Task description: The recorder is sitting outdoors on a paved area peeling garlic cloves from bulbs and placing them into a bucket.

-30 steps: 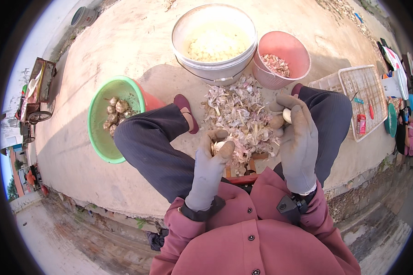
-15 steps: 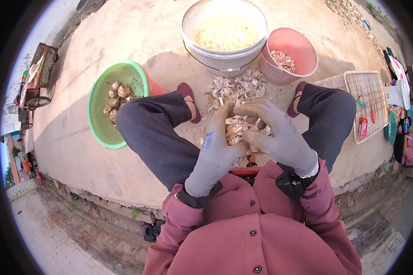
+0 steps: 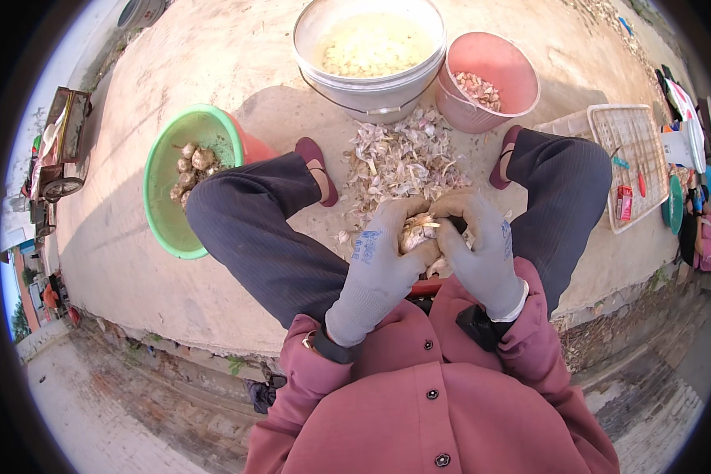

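1. Two gloved hands, my left hand (image 3: pixel 383 261) and right hand (image 3: pixel 478 253), are pressed together around one garlic bulb (image 3: pixel 415 234), thumbs digging in at its top. I judge I hold it close over my lap so that the skins drop between my feet.
2. One pile of papery skins (image 3: pixel 403 162) lies just beyond the bulb, between my two shoes, which fits that guess.
3. Three containers stand within reach of the bulb: one white bucket (image 3: pixel 369 83) beyond the skins, holding what look like pale peeled cloves; one pink bucket (image 3: pixel 490 110) to its right, with a few scraps or cloves inside; one green basin (image 3: pixel 166 213) well to the bulb's left.
4. About six unpeeled bulbs lie in the basin; I cannot count them surely.
5. One white slatted crate (image 3: pixel 632 158) lies to the far right of the bulb.
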`<state>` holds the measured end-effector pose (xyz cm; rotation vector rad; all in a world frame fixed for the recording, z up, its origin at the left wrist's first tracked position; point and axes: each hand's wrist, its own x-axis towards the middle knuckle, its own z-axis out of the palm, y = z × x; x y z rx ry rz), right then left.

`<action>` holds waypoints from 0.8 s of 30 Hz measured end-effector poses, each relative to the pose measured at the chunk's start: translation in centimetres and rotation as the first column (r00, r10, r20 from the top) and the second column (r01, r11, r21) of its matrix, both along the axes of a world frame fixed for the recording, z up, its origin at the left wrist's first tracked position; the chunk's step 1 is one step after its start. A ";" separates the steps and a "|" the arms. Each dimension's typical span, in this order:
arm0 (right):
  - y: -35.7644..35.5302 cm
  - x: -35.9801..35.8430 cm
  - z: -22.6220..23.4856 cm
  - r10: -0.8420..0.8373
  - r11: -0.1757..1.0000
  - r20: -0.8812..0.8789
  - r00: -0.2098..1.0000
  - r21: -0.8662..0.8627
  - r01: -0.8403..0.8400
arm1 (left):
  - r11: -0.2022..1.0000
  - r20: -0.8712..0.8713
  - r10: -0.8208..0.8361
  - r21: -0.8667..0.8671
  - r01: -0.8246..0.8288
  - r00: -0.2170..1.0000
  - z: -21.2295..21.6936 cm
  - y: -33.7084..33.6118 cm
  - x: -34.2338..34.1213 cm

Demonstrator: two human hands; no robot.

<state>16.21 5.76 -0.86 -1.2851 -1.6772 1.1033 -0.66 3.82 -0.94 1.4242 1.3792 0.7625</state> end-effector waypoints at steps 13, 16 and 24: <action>0.3 -0.3 0.1 0.104 0.974 0.222 0.970 0.173 -0.144 | 0.991 -0.150 -0.032 0.126 0.051 0.988 -0.2 -0.3 -0.3; -0.1 -0.3 0.3 0.042 0.967 0.264 0.964 0.232 -0.106 | 0.986 -0.092 -0.078 0.143 0.091 0.993 -0.4 -0.4 -0.1; 0.0 0.5 0.6 -0.025 0.980 0.200 0.980 0.200 -0.016 | 0.986 -0.064 -0.067 0.150 0.076 0.996 -0.2 -1.3 1.0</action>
